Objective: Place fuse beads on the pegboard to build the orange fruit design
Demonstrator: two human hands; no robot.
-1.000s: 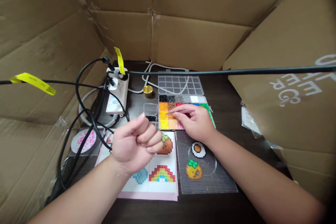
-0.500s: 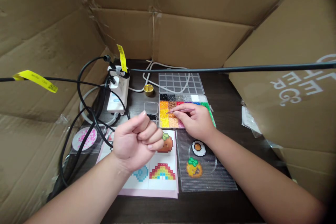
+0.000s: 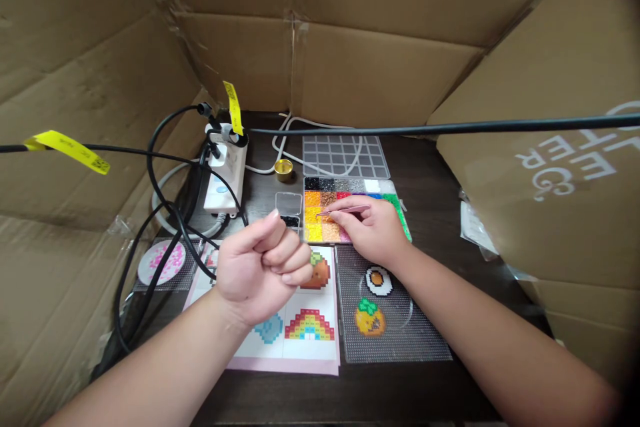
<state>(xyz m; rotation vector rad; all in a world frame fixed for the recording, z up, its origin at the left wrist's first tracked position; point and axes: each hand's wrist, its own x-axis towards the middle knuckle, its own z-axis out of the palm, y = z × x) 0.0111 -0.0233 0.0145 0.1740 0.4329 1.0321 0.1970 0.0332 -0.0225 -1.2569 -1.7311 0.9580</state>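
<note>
Pinched in my right hand [image 3: 374, 227] is a pair of pink tweezers [image 3: 345, 209]. Their tips reach into a yellow-orange compartment of the sorted bead box [image 3: 314, 233]; a bead between them is too small to make out. My left hand [image 3: 263, 267] is curled closed above the printed pattern sheet [image 3: 310, 363], and its palm side hides part of the sheet. Below my right hand lies a clear pegboard [image 3: 400, 347] bearing a fried-egg bead figure [image 3: 379, 281] and an orange persimmon bead figure [image 3: 370, 318].
A white power strip [image 3: 223, 180] with looping black cables stands at the left. Nearby are a small gold cup [image 3: 283, 171], a little clear box with black beads [image 3: 291, 221], and a plate of pink beads [image 3: 161, 263]. A black cable [image 3: 450, 127] crosses overhead. Cardboard walls [image 3: 380, 73] enclose the table.
Hardly anything differs. Both hands keep their places, with the tweezer tips still at the yellow-orange beads; the whole view has shifted very slightly.
</note>
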